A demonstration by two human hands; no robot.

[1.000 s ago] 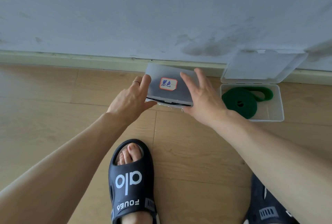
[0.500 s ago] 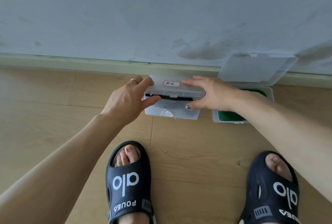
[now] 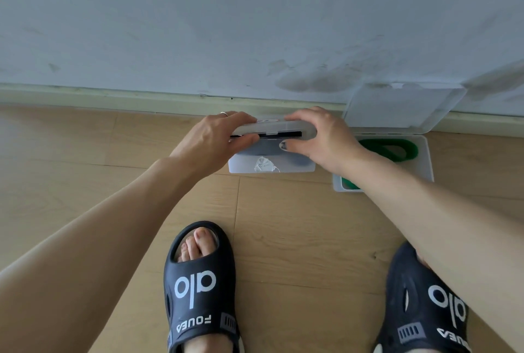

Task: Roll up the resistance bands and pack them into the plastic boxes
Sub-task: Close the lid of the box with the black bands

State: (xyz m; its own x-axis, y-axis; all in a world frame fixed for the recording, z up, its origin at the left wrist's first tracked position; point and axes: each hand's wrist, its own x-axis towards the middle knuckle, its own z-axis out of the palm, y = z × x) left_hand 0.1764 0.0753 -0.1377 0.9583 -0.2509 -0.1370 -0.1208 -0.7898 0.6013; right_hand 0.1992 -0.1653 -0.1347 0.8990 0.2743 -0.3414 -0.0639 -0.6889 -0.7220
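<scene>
Your left hand [image 3: 211, 141] and right hand [image 3: 320, 137] each pinch an end of the translucent plastic box lid [image 3: 279, 126], fingers on top, thumbs beneath, over the clear plastic box [image 3: 272, 164] on the wooden floor [image 3: 85, 154]. A dark strip, probably the black band, shows in the gap. Press unevenly and it may get caught in the seam, stopping the latch.

Nearly closed clear box [image 3: 272, 164] with black band [image 3: 283, 134]; open box [image 3: 424, 160] with green band [image 3: 397, 148].
</scene>
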